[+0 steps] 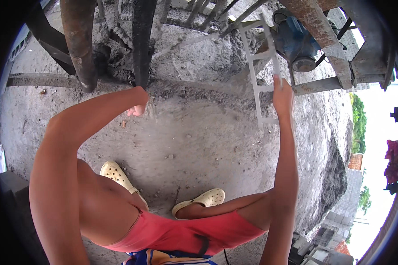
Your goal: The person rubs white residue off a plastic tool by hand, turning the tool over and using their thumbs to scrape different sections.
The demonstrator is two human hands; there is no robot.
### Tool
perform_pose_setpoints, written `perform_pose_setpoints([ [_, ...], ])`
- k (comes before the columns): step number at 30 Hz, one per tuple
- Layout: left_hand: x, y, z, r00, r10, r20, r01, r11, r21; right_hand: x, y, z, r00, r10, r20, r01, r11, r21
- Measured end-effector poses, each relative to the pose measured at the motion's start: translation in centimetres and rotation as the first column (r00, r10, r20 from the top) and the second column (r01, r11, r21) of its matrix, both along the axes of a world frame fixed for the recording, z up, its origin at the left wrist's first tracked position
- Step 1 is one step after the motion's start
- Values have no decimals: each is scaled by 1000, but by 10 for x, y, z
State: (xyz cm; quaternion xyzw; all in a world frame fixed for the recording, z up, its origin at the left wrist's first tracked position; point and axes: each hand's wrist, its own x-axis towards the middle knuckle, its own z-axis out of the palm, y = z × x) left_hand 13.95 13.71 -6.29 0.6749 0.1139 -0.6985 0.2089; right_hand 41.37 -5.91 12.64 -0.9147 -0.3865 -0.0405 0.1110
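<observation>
Up ahead and to our right, we have a pale frame that looks like a little ladder. Its long way runs out from us, with the far end tipped a bit to the left and the near end down beside our right wrist. Our right hand is wrapped round its right side, low down, so most of the frame sticks out past our fingers. The far end comes up close to a blue motor, which sits just to the right of it. Our left hand is well apart from the frame, over on the other side, so the right one is much nearer. To get from our left hand to the frame, we would go right and a bit forward. The left fingers are curled in, by the low end of a black bar, but our wrist is in the way, so we cannot tell if they hold it.
</observation>
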Motion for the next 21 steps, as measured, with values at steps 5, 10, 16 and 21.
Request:
perform_pose_setpoints([
  [5, -7, -5, 22, 994, -96, -49, 101, 990, 101, -4, 32, -31, 980, 84, -178, 24, 847, 531],
  [10, 2, -21, 39, 995, 65, 70, -74, 990, 122, 13, 33, -55, 964, 241, -111, -188, 916, 355],
  [16, -4, -37, 34, 993, 82, 81, -94, 984, 149, 2, 29, -37, 976, 91, -196, 61, 753, 655],
  [21, -7, -32, 33, 985, 1, 172, -21, 993, 116, 21, 29, -73, 967, 176, -187, -112, 944, 312],
])
